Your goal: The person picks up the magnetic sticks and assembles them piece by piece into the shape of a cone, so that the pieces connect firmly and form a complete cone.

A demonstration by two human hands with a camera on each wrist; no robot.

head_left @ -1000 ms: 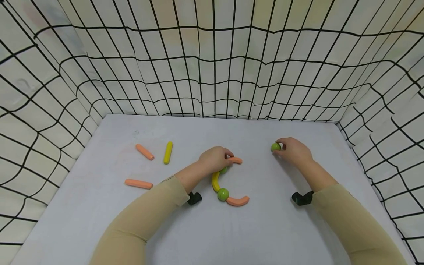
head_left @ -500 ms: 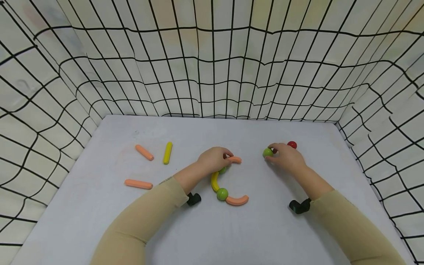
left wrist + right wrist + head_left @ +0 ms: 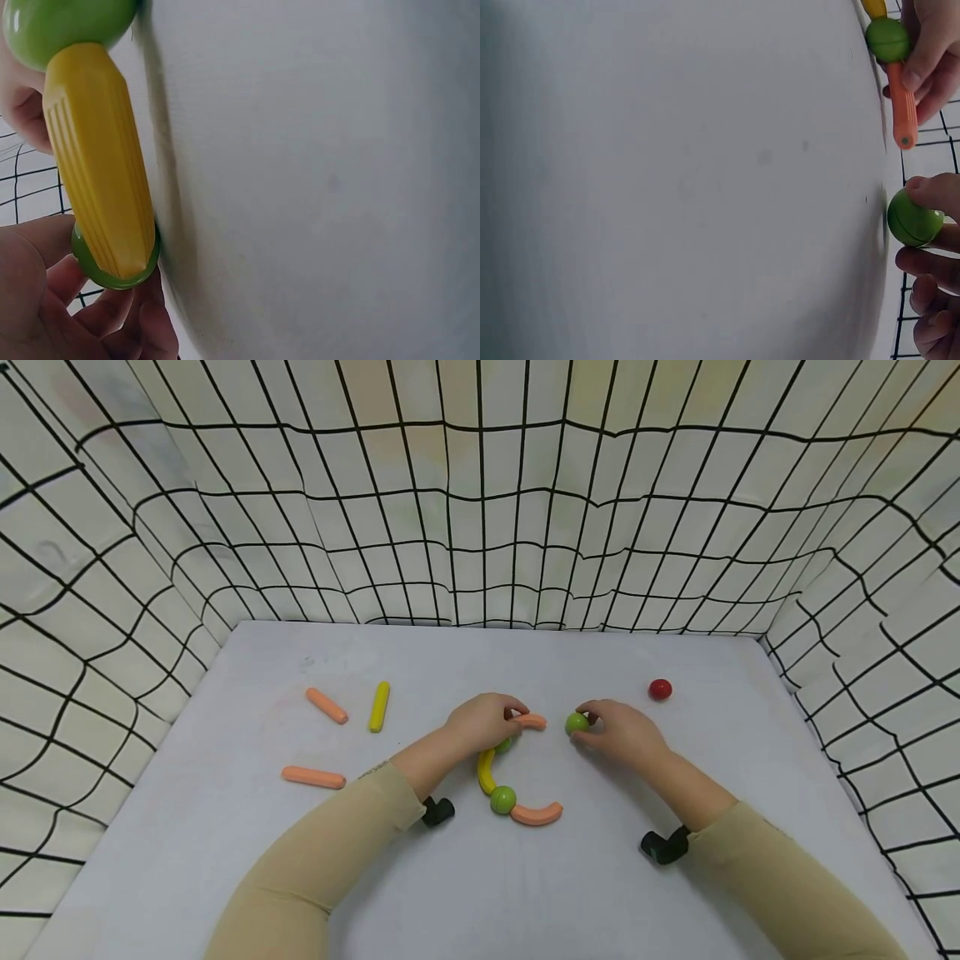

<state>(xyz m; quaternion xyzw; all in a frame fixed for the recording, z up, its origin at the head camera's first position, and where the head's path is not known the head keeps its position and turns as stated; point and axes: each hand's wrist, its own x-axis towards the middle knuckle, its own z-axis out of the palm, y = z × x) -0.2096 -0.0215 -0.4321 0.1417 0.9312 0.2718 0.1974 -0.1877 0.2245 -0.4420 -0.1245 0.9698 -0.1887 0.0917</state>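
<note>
In the head view, the left hand (image 3: 485, 720) pinches a curved orange piece (image 3: 532, 722) at its left end. Beside those fingers lies a green ball (image 3: 504, 745), joined to a curved yellow piece (image 3: 487, 772), a second green ball (image 3: 503, 800) and another curved orange piece (image 3: 537, 814), forming an arc open to the right. The right hand (image 3: 624, 733) holds a third green ball (image 3: 577, 723) between thumb and fingers, a small gap right of the upper orange piece. The right wrist view shows this held ball (image 3: 915, 218) below the end of the orange piece (image 3: 904, 112).
Two straight orange sticks (image 3: 327, 705) (image 3: 313, 777) and a yellow stick (image 3: 380, 707) lie on the left of the white table (image 3: 420, 893). A red ball (image 3: 660, 690) sits at the back right. Black netting (image 3: 483, 497) surrounds the table's back and sides.
The right hand has moved left and slightly nearer the front edge with the green ball, uncovering the red ball behind it. The left hand has stayed nearly still on the orange piece.
</note>
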